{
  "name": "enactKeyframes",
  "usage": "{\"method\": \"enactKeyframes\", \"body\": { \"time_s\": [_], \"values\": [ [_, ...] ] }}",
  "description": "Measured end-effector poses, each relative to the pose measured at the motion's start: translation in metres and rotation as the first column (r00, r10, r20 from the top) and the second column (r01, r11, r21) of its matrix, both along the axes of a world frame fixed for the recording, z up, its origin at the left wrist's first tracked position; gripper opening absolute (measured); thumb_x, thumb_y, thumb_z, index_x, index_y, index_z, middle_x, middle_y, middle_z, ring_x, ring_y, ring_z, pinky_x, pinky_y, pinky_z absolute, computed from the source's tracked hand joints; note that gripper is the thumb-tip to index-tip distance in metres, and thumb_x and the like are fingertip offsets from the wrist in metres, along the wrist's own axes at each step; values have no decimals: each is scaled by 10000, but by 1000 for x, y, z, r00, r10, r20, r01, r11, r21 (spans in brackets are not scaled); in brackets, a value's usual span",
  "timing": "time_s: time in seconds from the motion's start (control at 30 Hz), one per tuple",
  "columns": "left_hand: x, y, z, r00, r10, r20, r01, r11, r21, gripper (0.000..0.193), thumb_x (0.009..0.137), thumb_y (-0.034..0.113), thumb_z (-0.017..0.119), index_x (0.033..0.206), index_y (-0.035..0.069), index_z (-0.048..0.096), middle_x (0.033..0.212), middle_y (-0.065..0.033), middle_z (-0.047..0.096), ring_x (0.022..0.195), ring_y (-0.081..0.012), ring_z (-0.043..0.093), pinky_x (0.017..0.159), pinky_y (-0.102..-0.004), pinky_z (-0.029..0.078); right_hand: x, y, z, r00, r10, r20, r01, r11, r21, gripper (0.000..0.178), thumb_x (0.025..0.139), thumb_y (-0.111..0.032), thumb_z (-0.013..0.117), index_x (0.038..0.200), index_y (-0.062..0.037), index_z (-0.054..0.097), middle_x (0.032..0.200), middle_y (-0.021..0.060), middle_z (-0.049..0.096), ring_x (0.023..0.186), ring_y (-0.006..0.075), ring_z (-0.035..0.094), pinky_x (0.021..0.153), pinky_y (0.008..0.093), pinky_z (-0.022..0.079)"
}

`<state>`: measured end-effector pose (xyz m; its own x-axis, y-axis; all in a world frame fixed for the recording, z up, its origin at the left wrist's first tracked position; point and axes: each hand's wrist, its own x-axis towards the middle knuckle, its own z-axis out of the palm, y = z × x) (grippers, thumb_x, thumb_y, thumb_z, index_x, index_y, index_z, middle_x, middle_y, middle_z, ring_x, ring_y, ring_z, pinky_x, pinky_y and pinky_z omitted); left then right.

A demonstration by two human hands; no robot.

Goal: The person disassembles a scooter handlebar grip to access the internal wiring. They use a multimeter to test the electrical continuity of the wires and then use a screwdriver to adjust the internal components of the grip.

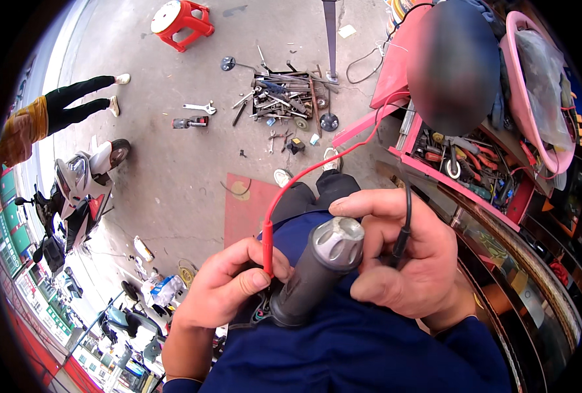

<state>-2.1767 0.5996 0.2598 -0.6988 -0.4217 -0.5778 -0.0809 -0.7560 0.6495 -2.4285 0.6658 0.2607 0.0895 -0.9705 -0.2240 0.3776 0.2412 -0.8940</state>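
A black throttle grip with a silver fluted end cap stands tilted in front of my dark blue top. My left hand pinches a red test probe, its tip pointing down beside the grip's base. Thin coloured wires show there, but whether the tip touches them is hidden. My right hand is curled beside the end cap with a black test probe held in its fingers. The probe's lower end is hidden by the fingers. A red lead runs from the red probe to the upper right.
A pink drawer full of hand tools stands at right, beside a pink basin. Beyond my feet lies a heap of tools, with an adjustable wrench nearby. A red stool, a scooter and another person are farther left.
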Motion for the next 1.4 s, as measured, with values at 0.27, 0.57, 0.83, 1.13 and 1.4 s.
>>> {"method": "enactKeyframes", "body": {
  "time_s": [0.27,0.57,0.83,1.13,1.4],
  "values": [
    [9,0,-26,985,26,-168,6,982,189,196,983,169,582,1035,-19,574,1029,-107,617,971,-189,570,892,-331,443,-3,0,24,977,-211,19,209,945,-250,276,850,-64,684,1046,49,527,855,172,585,670,252,620,563,338,569],
    [6,-5,-31,974,-119,-192,169,949,267,219,955,177,618,1020,-30,591,1016,-89,602,949,-178,561,860,-310,438,-3,-60,51,854,202,-480,-460,722,-516,224,695,-15,825,889,-11,713,910,131,679,760,216,640,627,297,507],
    [7,4,-37,950,-217,-222,275,921,276,206,1010,211,550,1030,9,586,988,-14,623,921,-70,516,827,-244,423,8,-82,21,707,545,-450,-706,572,-417,195,759,-15,746,943,32,704,774,102,667,658,251,646,573,348,518],
    [4,8,-36,947,-232,-223,286,923,256,195,1013,207,548,1017,14,579,909,29,568,874,-53,481,791,-231,414,12,-71,31,509,560,-654,-842,482,-242,244,768,-59,731,1010,-70,703,831,62,680,780,244,682,690,344,534],
    [3,11,-37,946,-246,-211,292,930,223,194,1013,209,546,1019,18,579,913,33,555,879,-51,475,790,-228,411,10,-72,30,485,550,-680,-853,468,-231,227,772,-75,728,997,-91,704,829,46,679,815,224,693,671,330,525]
  ]
}}
